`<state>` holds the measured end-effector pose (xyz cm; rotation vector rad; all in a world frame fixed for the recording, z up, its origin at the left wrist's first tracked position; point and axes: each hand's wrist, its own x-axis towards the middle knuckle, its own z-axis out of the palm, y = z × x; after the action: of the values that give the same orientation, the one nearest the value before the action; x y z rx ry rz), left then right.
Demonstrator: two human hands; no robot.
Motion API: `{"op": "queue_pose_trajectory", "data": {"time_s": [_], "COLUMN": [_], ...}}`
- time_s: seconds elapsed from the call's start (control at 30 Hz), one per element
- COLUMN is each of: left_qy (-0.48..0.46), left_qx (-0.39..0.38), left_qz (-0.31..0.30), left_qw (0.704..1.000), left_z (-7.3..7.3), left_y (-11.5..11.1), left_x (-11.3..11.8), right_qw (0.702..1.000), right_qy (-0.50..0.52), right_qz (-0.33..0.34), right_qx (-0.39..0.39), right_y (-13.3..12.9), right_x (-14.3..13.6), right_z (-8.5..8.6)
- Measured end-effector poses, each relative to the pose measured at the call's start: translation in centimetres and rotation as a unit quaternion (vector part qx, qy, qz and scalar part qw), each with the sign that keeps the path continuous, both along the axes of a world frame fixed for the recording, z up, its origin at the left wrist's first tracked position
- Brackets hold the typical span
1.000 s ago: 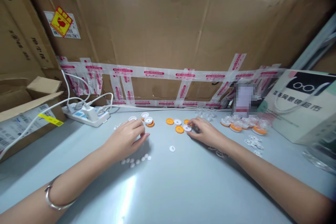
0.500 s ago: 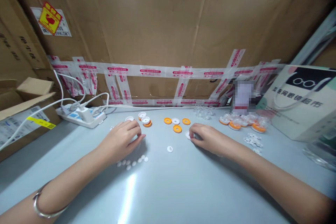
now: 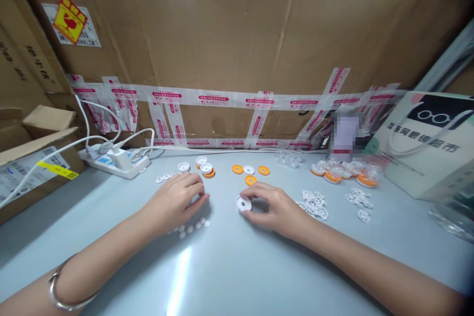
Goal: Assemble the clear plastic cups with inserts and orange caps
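My right hand [image 3: 272, 207] grips a white ring [image 3: 243, 203] with a hole in its middle, between thumb and fingers, low over the table. My left hand [image 3: 177, 200] hovers over the table with thumb and forefinger apart and nothing visible between them. Several small white discs [image 3: 190, 229] lie below it; small white pieces [image 3: 159, 179] and a white ring [image 3: 183, 167] lie beyond. Stacked white and orange rings [image 3: 206, 169] stand right of these. At the centre are an orange ring [image 3: 237, 169], a white ring [image 3: 248, 170] and more orange rings [image 3: 263, 171].
White perforated pieces [image 3: 313, 205] lie right of my right hand. Clear parts [image 3: 289, 158] and orange-based assemblies [image 3: 332, 176] are behind. A power strip [image 3: 118, 160] and open carton [image 3: 37, 158] stand left, a paper bag [image 3: 418, 148] right, and a large cardboard box [image 3: 222, 34] at the back.
My right hand has moved left and nearer with the white ring, over the spot where a small white piece lay. White perforated pieces now show behind it. My left hand shifted slightly right.
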<state>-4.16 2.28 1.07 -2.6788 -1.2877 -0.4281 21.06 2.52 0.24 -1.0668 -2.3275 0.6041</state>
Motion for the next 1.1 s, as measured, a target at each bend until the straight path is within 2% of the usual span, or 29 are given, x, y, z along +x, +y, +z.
{"op": "queue_pose_trajectory", "data": {"time_s": [0.13, 0.27, 0.53, 0.7, 0.87, 0.97, 1.1], "left_qy": [-0.004, -0.048, -0.096, -0.079, -0.051, -0.025, 0.039], "left_qx": [0.001, 0.024, 0.003, 0.018, 0.024, 0.025, -0.033], "left_qz": [0.011, 0.025, 0.017, 0.056, 0.083, 0.079, 0.061], "left_qw": [1.000, 0.998, 0.995, 0.995, 0.995, 0.996, 0.997], "left_z": [0.0, -0.3, -1.9, -2.8, -1.7, -0.4, 0.4], "left_y": [0.1, 1.0, 3.3, 5.1, 5.7, 4.6, 2.8], "left_x": [-0.2, -0.7, -1.3, -0.5, 0.0, -0.2, -0.3], "right_qw": [1.000, 1.000, 0.997, 0.994, 0.994, 0.995, 0.996], "right_qy": [-0.014, -0.017, -0.016, -0.015, -0.003, -0.004, 0.002], "right_qz": [0.004, -0.009, -0.019, -0.024, -0.019, -0.021, -0.018], "right_qx": [-0.014, -0.024, -0.075, -0.107, -0.105, -0.100, -0.090], "right_y": [0.0, 0.1, 0.2, 0.3, 0.4, 0.4, 0.4], "right_x": [-0.1, -0.2, -0.2, 0.0, 0.1, 0.2, 0.3], "right_z": [-0.3, -0.7, -0.5, -0.3, -0.6, -0.7, -0.9]}}
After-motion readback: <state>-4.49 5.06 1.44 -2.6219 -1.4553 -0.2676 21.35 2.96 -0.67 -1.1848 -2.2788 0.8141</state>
